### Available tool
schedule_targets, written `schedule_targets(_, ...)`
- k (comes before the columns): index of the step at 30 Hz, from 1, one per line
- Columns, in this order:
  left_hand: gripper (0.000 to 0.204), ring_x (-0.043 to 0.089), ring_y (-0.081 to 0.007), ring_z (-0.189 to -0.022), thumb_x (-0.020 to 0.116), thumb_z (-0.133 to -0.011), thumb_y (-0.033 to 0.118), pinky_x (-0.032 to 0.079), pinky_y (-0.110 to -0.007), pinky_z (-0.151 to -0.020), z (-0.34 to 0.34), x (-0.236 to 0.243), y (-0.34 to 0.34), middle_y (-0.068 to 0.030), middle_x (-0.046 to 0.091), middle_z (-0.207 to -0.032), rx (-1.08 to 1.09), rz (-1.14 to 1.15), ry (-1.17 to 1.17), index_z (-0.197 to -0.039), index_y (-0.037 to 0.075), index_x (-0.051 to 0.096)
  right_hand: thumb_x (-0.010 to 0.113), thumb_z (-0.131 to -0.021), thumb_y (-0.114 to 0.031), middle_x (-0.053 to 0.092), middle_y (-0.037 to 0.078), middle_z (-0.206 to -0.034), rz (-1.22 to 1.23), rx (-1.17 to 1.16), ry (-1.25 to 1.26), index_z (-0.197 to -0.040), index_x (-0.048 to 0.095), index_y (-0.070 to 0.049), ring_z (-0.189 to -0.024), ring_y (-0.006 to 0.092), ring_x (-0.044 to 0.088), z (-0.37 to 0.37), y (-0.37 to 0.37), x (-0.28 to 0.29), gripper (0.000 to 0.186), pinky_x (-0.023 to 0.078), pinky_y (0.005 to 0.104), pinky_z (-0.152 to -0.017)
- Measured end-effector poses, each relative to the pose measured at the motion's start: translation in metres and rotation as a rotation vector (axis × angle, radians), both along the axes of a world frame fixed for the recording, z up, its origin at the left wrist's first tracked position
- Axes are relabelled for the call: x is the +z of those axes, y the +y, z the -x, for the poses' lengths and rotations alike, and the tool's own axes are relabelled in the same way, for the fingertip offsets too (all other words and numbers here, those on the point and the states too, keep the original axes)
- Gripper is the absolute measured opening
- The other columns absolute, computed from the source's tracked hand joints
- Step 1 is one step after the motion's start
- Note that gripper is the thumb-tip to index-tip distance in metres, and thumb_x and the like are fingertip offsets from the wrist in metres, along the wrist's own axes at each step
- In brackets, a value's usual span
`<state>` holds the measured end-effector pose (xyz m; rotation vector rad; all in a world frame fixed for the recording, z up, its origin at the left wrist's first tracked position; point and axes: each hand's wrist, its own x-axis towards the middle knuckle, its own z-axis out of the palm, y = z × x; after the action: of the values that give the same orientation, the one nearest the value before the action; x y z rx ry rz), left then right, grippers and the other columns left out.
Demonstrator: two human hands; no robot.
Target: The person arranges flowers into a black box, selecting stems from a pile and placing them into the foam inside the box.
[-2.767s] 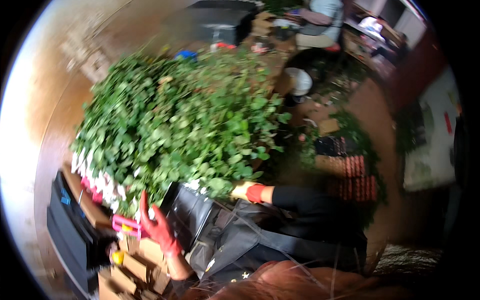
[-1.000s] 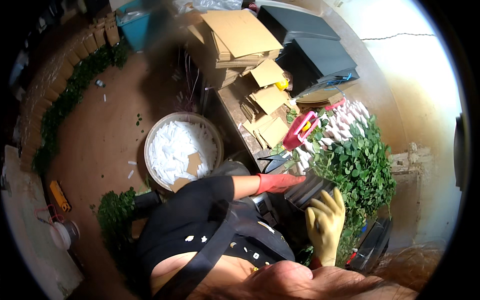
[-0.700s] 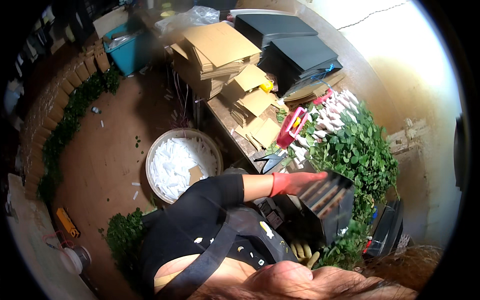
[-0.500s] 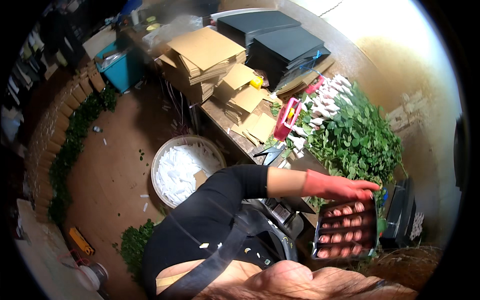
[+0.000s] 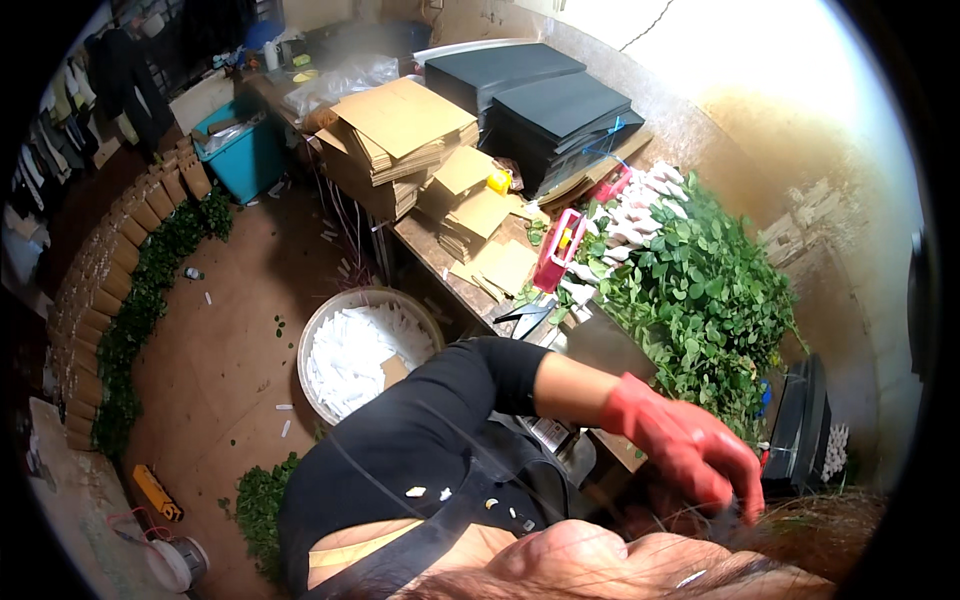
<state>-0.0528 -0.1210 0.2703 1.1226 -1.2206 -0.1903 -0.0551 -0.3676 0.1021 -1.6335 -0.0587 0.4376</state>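
I see only one hand (image 5: 690, 450) here, in a red glove on a black-sleeved arm that crosses the view from lower left to lower right; I can't settle which hand it is, and the other is out of view. The glove hangs knuckles up with the fingers curled downward at the lower right edge, just below the green stems (image 5: 700, 290), and I can't tell whether they close on anything, because the fingertips sink behind blurred hair at the bottom of the picture. The stems lie heaped along the counter (image 5: 440, 255) with their pale wrapped heads (image 5: 630, 220) all pointing one way toward the cardboard, which I judge keeps them sorted and easy to pick one by one. A pink tool (image 5: 560, 250) and dark scissors (image 5: 530, 312) lie just beside those heads, within reach for trimming. Flat cardboard sheets (image 5: 400, 130) are stacked further along, with black boxes (image 5: 540, 100) behind them against the wall. A round tub (image 5: 365, 350) of white scraps stands on the floor right below the counter edge, handy for catching waste.
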Motion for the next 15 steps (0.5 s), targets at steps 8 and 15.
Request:
schedule_targets(8, 0.089, 0.06, -0.0298, -0.133, 0.084, -0.087, 0.051, 0.048, -0.042, -0.111, 0.015, -0.034, 0.082, -0.0172, 0.066, -0.141, 0.647, -0.324, 0.067, -0.157, 0.011, 0.045, 0.064, -0.092, -0.064, 0.056, 0.023, -0.152, -0.022, 0.121, -0.51, -0.158, 0.04, -0.002, -0.132, 0.034, 0.061, -0.034, 0.03, 0.079, 0.093, 0.049, 0.043, -0.106)
schedule_targets(15, 0.168, 0.02, -0.0329, -0.16, 0.105, -0.054, 0.048, 0.022, -0.043, -0.129, 0.035, -0.067, 0.067, -0.0209, 0.015, -0.174, 1.058, -0.164, -0.253, -0.169, 0.007, -0.011, 0.073, -0.087, -0.065, 0.055, 0.023, -0.152, -0.22, 0.356, -0.953, -0.16, 0.037, -0.003, -0.129, 0.034, 0.063, -0.041, 0.092, 0.159, 0.103, 0.053, 0.0427, -0.103)
